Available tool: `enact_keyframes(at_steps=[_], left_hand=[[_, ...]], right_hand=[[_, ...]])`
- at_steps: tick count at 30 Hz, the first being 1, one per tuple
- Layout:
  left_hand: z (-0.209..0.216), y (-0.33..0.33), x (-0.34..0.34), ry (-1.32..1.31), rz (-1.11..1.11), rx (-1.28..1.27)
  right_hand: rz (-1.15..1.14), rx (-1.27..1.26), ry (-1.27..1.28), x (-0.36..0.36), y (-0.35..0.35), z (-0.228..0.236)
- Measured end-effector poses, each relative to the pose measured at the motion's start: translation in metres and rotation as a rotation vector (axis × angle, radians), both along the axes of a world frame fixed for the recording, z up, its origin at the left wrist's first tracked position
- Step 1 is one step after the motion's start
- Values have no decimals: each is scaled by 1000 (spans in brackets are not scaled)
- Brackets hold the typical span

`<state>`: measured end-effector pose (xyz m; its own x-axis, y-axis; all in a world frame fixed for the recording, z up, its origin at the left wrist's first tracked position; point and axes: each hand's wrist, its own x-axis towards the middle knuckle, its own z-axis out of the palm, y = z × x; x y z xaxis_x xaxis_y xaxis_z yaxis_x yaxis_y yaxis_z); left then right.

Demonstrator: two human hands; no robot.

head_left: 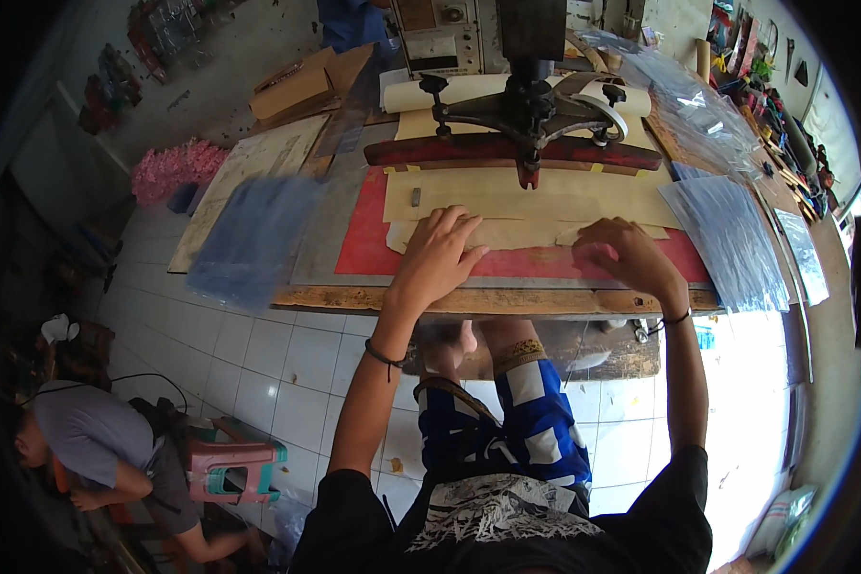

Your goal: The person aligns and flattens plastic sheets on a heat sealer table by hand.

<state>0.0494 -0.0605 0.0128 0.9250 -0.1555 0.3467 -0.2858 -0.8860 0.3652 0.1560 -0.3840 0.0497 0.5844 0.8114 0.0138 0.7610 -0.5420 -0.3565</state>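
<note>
My left hand (440, 251) lies with fingers stretched out on the tan sheet (507, 196) that covers the red mat (364, 230). Its thumb points to the right, and nothing shows in its grasp. Over the mat's right front part, my right hand (636, 256) has its fingers curled in and is slightly blurred. Whatever it may be pinching is hidden. Just beyond both hands hangs the press head (536, 120), with a long dark red bar (430, 151) above the tan sheet. A small grey metal piece (416, 197) sits on the sheet, left of centre.
Bluish clear plastic sheets lie in a left stack (253, 239) and a right stack (732, 234), overhanging the table's wooden front edge (507, 300). A control box (440, 38) stands behind the press. A cardboard box (297, 91) is at back left. Another person (115, 445) crouches at lower left.
</note>
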Motion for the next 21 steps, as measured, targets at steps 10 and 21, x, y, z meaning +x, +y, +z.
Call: enact_keyframes(at_steps=[10,21], left_hand=[[0,-7,10,16,10,77],[-7,-22,56,-79,-95,210]], right_hand=[[-197,205,-194,56,17,-27],[38,445,-281,61,14,-41]])
